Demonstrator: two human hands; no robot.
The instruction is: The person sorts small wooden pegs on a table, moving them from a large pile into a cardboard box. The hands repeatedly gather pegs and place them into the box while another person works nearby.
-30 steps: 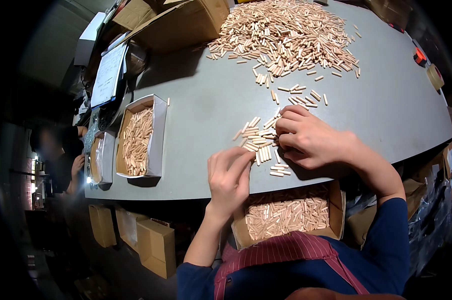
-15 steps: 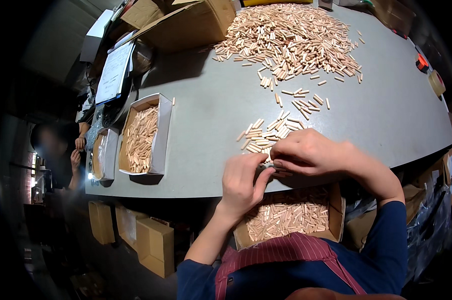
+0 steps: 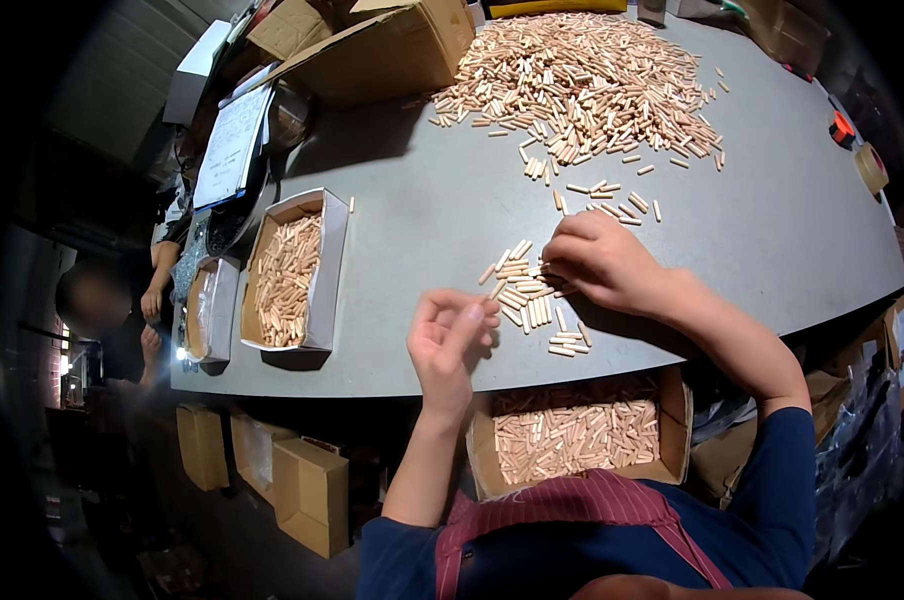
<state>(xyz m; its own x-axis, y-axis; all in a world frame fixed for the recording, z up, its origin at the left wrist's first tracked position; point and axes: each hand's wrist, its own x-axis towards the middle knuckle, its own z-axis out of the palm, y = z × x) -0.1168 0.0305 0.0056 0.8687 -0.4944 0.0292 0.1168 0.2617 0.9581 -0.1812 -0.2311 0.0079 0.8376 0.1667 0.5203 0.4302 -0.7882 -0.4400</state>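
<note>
My left hand (image 3: 444, 338) is half turned palm up at the left edge of a small spread of wooden dowels (image 3: 538, 312), its fingers curled toward the thumb. One dowel (image 3: 497, 289) shows right at its fingertips; whether they grip it I cannot make out. My right hand (image 3: 604, 262) reaches over the spread from the right, fingers bent and together, tips down among the dowels. What they hold, if anything, is hidden. Several more dowels (image 3: 569, 344) lie nearer the table's front edge.
A large dowel heap (image 3: 587, 85) covers the far table. A white-sided box (image 3: 329, 270) of dowels stands left; an open carton (image 3: 480, 440) of dowels sits below the front edge. Clipboard (image 3: 230, 150), large carton (image 3: 372, 65) and tape roll (image 3: 870, 170) lie around. Another person's hand (image 3: 152, 303) is far left.
My hands, close together near the table edge before, have parted. The left moved left and turned palm up; the right moved farther up the table, uncovering dowels near the front edge.
</note>
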